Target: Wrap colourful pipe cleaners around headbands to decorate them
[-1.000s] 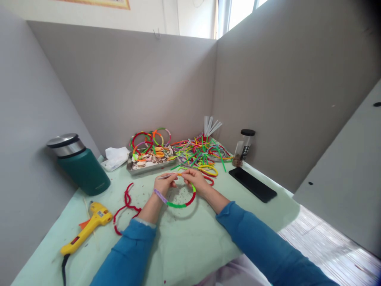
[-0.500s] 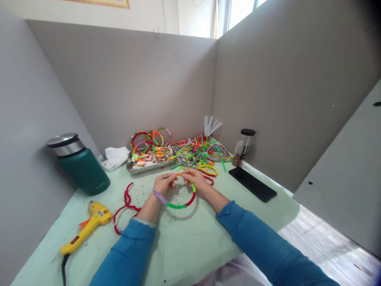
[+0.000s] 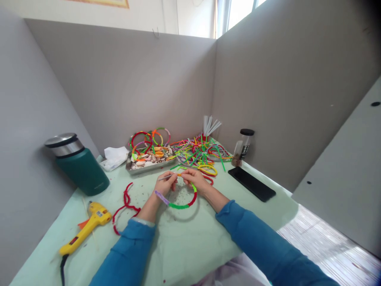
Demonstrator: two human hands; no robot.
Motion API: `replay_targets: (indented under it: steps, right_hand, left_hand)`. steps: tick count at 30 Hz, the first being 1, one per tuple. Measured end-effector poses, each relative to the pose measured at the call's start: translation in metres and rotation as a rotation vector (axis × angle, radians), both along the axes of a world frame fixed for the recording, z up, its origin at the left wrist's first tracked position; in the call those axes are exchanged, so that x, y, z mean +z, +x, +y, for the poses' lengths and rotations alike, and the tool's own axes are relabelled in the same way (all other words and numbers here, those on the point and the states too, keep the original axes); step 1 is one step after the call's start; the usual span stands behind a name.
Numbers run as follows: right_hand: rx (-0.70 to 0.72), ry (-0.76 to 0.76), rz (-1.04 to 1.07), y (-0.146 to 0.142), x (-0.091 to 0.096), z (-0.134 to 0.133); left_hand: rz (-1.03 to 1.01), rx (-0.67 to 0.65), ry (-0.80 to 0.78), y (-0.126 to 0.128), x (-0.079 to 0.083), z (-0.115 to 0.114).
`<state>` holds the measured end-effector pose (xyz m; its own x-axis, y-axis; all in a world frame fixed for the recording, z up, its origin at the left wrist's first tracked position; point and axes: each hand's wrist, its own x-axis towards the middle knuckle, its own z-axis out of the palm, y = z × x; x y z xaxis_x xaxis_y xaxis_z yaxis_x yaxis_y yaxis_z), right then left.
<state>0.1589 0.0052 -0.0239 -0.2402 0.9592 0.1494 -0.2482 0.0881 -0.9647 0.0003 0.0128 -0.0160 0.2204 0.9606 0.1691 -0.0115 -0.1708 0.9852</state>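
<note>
A curved ring of fuzzy pipe cleaner (image 3: 178,206), banded in purple, green, red and yellow-green, hangs between my hands above the table. My right hand (image 3: 195,179) pinches its upper end, where an orange stretch shows at the fingertips. Close beside it, my left hand (image 3: 165,185) is closed on the orange part, and a thin pale strand sticks out leftward from its fingers. The purple end hangs free near my left wrist. Left of that wrist lies a twisted red pipe cleaner (image 3: 127,202).
At the left are a yellow glue gun (image 3: 86,228) and a green bottle (image 3: 81,171). Behind my hands sit a metal tray (image 3: 139,171) of shells and a heap of pipe cleaners (image 3: 199,153). A black phone (image 3: 251,184) and a clear jar (image 3: 244,147) are at right.
Both hands stay almost in place around the orange part. The left fingers have shifted slightly, and the hanging ring has swung a little to the right.
</note>
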Motion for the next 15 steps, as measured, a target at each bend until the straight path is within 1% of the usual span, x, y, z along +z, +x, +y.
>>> replay_targets:
  steps: [4,11,15]
  right_hand:
    - [-0.015,0.010,-0.011,-0.0005,-0.0008,0.0004]
    - [-0.026,0.039,-0.025,-0.0005,-0.0028,0.0012]
    - [-0.020,0.072,-0.030,-0.0005,-0.0024,0.0009]
  left_hand:
    - [0.004,-0.013,-0.033,-0.0020,0.0022,-0.0007]
    - [-0.130,-0.027,-0.185,0.0006,0.0043,-0.0053]
    - [-0.187,-0.057,-0.229,0.0026,0.0077,-0.0085]
